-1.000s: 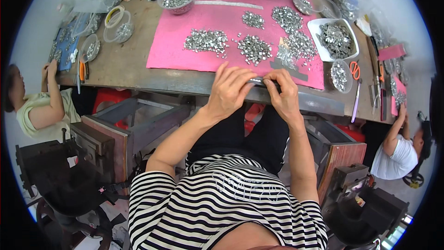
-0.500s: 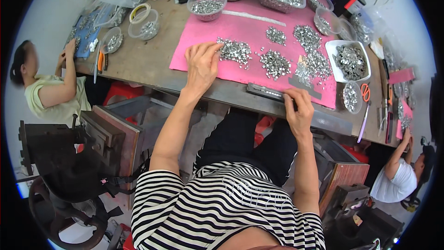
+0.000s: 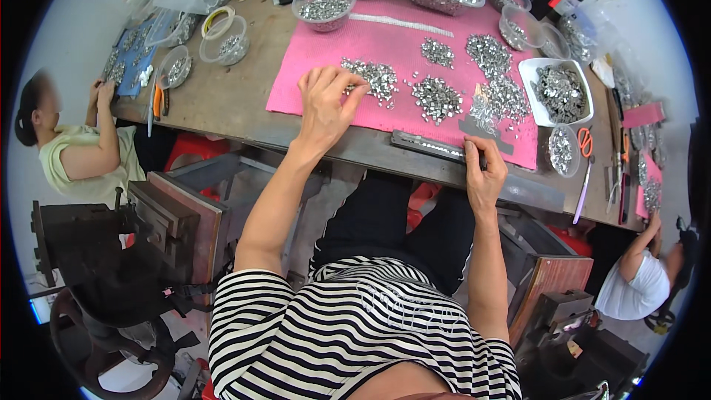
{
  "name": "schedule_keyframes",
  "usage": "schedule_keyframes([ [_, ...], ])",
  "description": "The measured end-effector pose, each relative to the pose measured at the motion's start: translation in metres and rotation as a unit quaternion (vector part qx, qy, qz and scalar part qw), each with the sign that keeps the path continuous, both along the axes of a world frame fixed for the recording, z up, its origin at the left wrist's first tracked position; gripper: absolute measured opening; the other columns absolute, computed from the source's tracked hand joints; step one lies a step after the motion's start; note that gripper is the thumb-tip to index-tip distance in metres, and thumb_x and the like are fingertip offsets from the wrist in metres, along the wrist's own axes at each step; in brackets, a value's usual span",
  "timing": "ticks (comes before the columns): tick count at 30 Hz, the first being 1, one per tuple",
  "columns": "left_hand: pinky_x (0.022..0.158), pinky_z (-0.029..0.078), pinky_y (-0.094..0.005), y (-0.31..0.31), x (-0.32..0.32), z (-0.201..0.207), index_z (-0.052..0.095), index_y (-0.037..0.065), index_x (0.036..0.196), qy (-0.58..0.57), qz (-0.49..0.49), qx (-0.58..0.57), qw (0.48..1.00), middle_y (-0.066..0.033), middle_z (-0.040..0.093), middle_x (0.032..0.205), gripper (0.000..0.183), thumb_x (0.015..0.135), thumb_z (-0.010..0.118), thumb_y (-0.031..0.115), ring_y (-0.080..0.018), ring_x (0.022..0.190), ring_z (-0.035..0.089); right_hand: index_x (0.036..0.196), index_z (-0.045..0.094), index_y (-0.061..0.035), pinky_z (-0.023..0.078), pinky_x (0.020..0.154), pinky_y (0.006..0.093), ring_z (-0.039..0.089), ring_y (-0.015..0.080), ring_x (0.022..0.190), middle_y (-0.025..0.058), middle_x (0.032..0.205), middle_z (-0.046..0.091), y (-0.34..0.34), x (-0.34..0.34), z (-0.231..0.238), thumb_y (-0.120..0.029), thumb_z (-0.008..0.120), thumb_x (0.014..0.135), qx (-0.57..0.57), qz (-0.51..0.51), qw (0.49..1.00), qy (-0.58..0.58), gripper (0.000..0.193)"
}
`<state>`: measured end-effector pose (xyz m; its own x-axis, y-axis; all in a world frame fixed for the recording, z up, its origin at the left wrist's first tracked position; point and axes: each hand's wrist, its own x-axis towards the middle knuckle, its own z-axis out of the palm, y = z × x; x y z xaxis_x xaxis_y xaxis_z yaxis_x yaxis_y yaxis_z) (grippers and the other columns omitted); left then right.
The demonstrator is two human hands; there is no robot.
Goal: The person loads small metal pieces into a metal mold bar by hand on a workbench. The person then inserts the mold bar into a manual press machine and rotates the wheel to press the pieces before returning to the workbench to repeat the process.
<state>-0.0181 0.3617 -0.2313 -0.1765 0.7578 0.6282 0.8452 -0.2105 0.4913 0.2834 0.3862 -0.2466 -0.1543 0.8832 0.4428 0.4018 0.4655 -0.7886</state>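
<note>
My left hand (image 3: 326, 107) is at the left edge of a pile of small silvery metal pieces (image 3: 376, 81) on a pink mat (image 3: 296, 67). Its fingers are bent, with thumb and fingertips drawn together; anything between them is too small to make out. A dark, narrow metal bar (image 3: 426, 145) with a row of small shiny bits along it lies at the table's front edge. At its right end my right hand (image 3: 486, 174) has thumb and forefinger closed; what they hold is hidden. A grey flat plate (image 3: 485, 133) lies beyond that hand.
More metal-piece piles (image 3: 437, 99) dot the mat. Full plastic tubs (image 3: 324, 7) line the back; a white tray (image 3: 526, 81) and orange-handled scissors (image 3: 585, 142) are to the right. One person (image 3: 81, 144) works at the left, another (image 3: 637, 289) at the right.
My left thumb has shifted right along the pile's edge. My right hand has drawn slightly right and toward me at the bar's end. The view has shifted a little.
</note>
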Motion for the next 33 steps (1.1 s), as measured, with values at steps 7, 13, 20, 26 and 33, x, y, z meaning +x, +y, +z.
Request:
schedule_keyframes([
  [7,0.093,0.037,-0.0429,-0.021,0.013,-0.016,0.073,0.012,0.087,0.01,-0.008,-0.074,0.997,-0.0022,0.062,0.089,0.01,0.081,0.08,0.017,-0.0243,0.094,0.058,0.1,0.071,0.0011,0.047,0.07,0.0272,0.06,0.0141,0.075,0.0061,0.083,0.065,0.002,-0.002,0.0,-0.003,0.069,0.094,0.008,-0.002,1.0,0.006,0.007],
  [13,0.095,0.036,-0.0442,-0.019,0.008,-0.008,0.074,0.013,0.092,0.108,-0.057,-0.051,0.991,-0.0028,0.061,0.089,0.009,0.084,0.077,0.013,-0.0242,0.094,0.057,0.1,0.072,0.0024,0.047,0.07,0.0259,0.058,0.0113,0.075,0.0045,0.082,0.064,0.0,-0.004,0.0,-0.004,0.068,0.095,0.008,-0.008,1.0,0.012,0.009],
  [20,0.072,0.052,-0.0345,-0.021,0.062,0.011,0.065,0.002,0.099,-0.111,-0.152,-0.112,0.976,-0.012,0.064,0.09,0.007,0.092,0.067,0.003,-0.0253,0.081,0.063,0.102,0.072,0.0021,0.048,0.071,0.0248,0.061,0.01,0.077,0.0043,0.086,0.068,-0.001,-0.002,-0.001,-0.005,0.068,0.096,-0.03,-0.013,0.999,0.031,0.01],
  [26,0.085,0.046,-0.0402,-0.014,0.116,-0.001,0.065,0.003,0.098,-0.094,-0.227,-0.059,0.968,-0.0105,0.066,0.094,0.011,0.087,0.068,0.001,-0.0302,0.092,0.061,0.104,0.072,0.0021,0.049,0.073,0.0247,0.063,0.0095,0.08,0.0037,0.087,0.069,-0.001,0.002,-0.004,-0.005,0.067,0.097,-0.026,-0.015,0.999,0.038,0.011],
  [33,0.084,0.047,-0.0417,-0.01,0.124,-0.007,0.064,0.004,0.098,-0.036,-0.213,-0.045,0.975,-0.0103,0.066,0.094,0.016,0.084,0.071,0.002,-0.0307,0.092,0.062,0.105,0.072,0.002,0.049,0.075,0.0251,0.064,0.0097,0.083,0.0037,0.088,0.069,-0.001,0.004,0.0,-0.005,0.067,0.097,-0.046,-0.019,0.997,0.059,0.012],
])
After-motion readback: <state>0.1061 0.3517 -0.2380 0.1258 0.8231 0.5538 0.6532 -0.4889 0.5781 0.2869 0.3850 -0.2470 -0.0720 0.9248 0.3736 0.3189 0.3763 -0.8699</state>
